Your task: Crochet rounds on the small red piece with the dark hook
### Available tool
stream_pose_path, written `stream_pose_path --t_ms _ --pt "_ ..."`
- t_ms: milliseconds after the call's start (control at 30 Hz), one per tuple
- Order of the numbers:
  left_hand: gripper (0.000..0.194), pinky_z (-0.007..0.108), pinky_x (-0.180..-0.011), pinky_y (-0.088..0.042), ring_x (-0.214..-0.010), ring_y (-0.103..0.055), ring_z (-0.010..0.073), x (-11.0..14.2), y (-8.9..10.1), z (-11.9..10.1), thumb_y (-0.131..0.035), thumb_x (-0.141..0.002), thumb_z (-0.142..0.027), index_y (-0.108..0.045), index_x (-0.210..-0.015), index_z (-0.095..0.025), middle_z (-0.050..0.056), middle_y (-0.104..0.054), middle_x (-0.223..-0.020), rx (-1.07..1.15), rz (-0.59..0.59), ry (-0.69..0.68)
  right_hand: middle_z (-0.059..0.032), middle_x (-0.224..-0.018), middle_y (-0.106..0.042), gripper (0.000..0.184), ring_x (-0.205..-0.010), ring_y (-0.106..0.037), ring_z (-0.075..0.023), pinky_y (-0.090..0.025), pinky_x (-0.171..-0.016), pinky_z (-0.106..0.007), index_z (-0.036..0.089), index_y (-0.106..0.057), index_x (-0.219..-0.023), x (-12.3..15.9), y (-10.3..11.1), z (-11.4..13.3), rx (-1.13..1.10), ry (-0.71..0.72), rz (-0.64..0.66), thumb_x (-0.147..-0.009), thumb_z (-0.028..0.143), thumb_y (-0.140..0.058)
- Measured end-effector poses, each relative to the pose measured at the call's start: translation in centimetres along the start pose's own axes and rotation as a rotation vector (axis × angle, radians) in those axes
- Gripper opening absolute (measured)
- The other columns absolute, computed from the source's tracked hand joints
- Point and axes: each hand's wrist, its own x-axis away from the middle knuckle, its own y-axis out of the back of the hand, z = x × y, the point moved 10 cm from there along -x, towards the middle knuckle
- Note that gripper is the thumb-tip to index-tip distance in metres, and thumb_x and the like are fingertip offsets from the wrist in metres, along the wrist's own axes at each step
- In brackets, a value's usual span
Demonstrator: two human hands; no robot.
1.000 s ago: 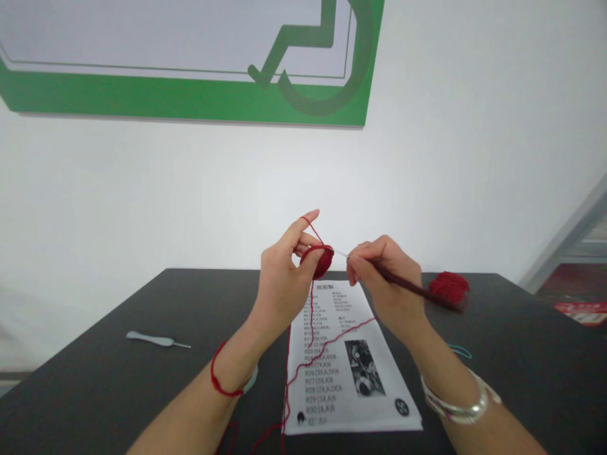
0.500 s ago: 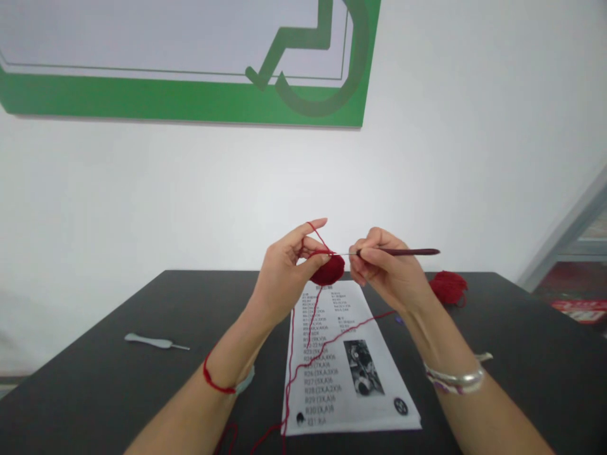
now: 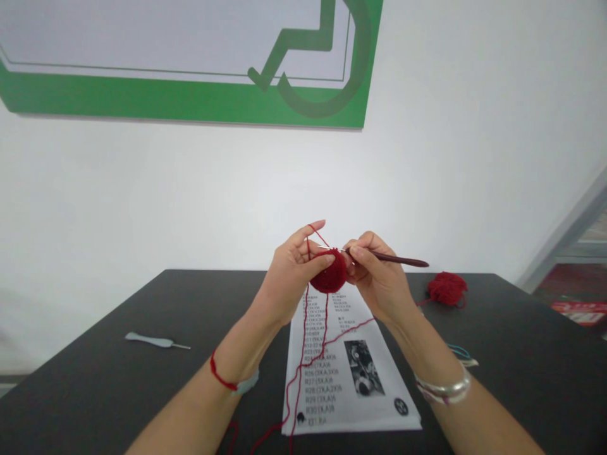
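My left hand pinches a round red crochet piece between thumb and fingers. A strand of red yarn loops over its raised index finger and runs down to the piece's top edge. In my right hand is a crochet hook with a dark brown handle, held like a pen. The thin metal tip passes at the top edge of the piece and points left; whether it is through a stitch I cannot tell. My right fingertips are close beside the piece's right side.
Printed pattern sheets lie on the black table below my hands, with red strands trailing across them. A red yarn ball rests at the right. A grey-handled tool with a thin metal tip lies at the left.
My right hand has moved left, up to the crochet piece, and the hook's handle now slopes down to the right. The piece has turned to show more of its round face.
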Motion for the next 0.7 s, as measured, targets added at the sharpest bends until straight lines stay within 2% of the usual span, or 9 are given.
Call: stream_pose_path --t_ms 100,167,300,367,400,467,600,633,700 --pt "0.063 0.021 -0.056 -0.041 -0.056 -0.055 0.008 -0.1 0.3 -0.2 -0.069 -0.068 -0.009 -0.049 -0.127 -0.012 -0.005 -0.062 -0.064 -0.023 -0.033 -0.012 0.0051 -0.061 -0.053 0.014 -0.049 -0.044 -0.0088 -0.035 -0.044 -0.022 0.022 -0.049 -0.074 0.3 0.1 0.8 0.176 0.11 0.038 -0.081 0.026 -0.061" --pt "0.063 0.021 -0.055 -0.041 -0.055 -0.054 0.0078 -0.1 0.3 -0.2 -0.069 -0.067 -0.008 -0.05 -0.127 -0.012 -0.005 -0.062 -0.064 -0.022 -0.054 -0.028 0.0044 -0.065 -0.054 0.01 -0.052 -0.045 -0.0099 -0.036 -0.046 -0.023 0.023 -0.05 -0.079 0.9 -0.1 1.8 0.387 0.24 0.051 -0.084 0.024 -0.059" --pt "0.057 0.019 -0.053 -0.039 -0.053 -0.051 0.0061 0.0 0.0 0.5 -0.069 -0.069 -0.009 -0.053 -0.124 -0.012 -0.006 -0.06 -0.061 0.032 -0.062 -0.031 0.002 -0.068 -0.055 0.016 -0.061 -0.049 -0.0141 -0.039 -0.055 -0.028 0.024 -0.05 -0.081 3.3 -2.6 4.1 0.958 0.71 0.067 -0.084 0.01 -0.056" --pt "0.054 0.018 -0.052 -0.038 -0.052 -0.051 0.0056 0.1 -0.3 1.0 -0.069 -0.07 -0.01 -0.054 -0.122 -0.013 -0.006 -0.059 -0.061 0.092 -0.033 0.015 0.0018 -0.067 -0.054 0.021 -0.061 -0.049 -0.0152 -0.039 -0.055 -0.029 0.025 -0.049 -0.082 4.6 -3.5 4.4 1.085 0.903 0.041 -0.082 0.005 -0.055" --pt "0.053 0.018 -0.052 -0.038 -0.052 -0.051 0.0054 0.1 -0.5 1.2 -0.069 -0.07 -0.01 -0.055 -0.12 -0.013 -0.006 -0.06 -0.061 0.122 -0.017 0.044 0.0019 -0.068 -0.054 0.022 -0.061 -0.049 -0.0152 -0.039 -0.054 -0.029 0.026 -0.048 -0.084 4.9 -3.6 4.4 1.084 0.942 0.025 -0.083 0.005 -0.055" --pt "0.052 0.017 -0.053 -0.038 -0.052 -0.052 0.0052 0.2 -0.5 1.4 -0.07 -0.068 -0.01 -0.057 -0.118 -0.013 -0.005 -0.061 -0.062 0.163 0.005 0.102 0.0018 -0.072 -0.055 0.019 -0.061 -0.051 -0.0144 -0.041 -0.052 -0.028 0.026 -0.047 -0.087 4.3 -3.0 4.3 0.967 0.885 0.021 -0.085 0.009 -0.054" --pt "0.052 0.02 -0.056 -0.041 -0.055 -0.056 0.0078 0.1 0.0 1.0 -0.072 -0.067 -0.013 -0.057 -0.117 -0.015 -0.003 -0.065 -0.066 0.161 0.029 0.144 0.0023 -0.073 -0.056 0.009 -0.056 -0.052 -0.0114 -0.042 -0.046 -0.025 0.025 -0.046 -0.085 1.3 -0.9 2.6 0.369 0.42 0.094 -0.088 0.022 -0.054" --pt "0.052 0.02 -0.056 -0.041 -0.055 -0.056 0.008 0.0 0.3 0.8 -0.072 -0.067 -0.013 -0.057 -0.117 -0.015 -0.003 -0.065 -0.066 0.151 0.027 0.139 0.0026 -0.072 -0.057 0.01 -0.054 -0.052 -0.011 -0.041 -0.044 -0.024 0.024 -0.046 -0.084 0.9 -0.8 2.4 0.261 0.342 0.118 -0.087 0.024 -0.056" --pt "0.051 0.019 -0.054 -0.04 -0.052 -0.053 0.0071 -0.1 0.7 0.5 -0.073 -0.066 -0.012 -0.058 -0.116 -0.015 -0.003 -0.064 -0.065 0.129 0.017 0.122 0.003 -0.069 -0.058 0.013 -0.054 -0.053 -0.0107 -0.04 -0.043 -0.023 0.023 -0.048 -0.08 0.5 -0.7 2.5 0.165 0.278 0.143 -0.085 0.025 -0.06"
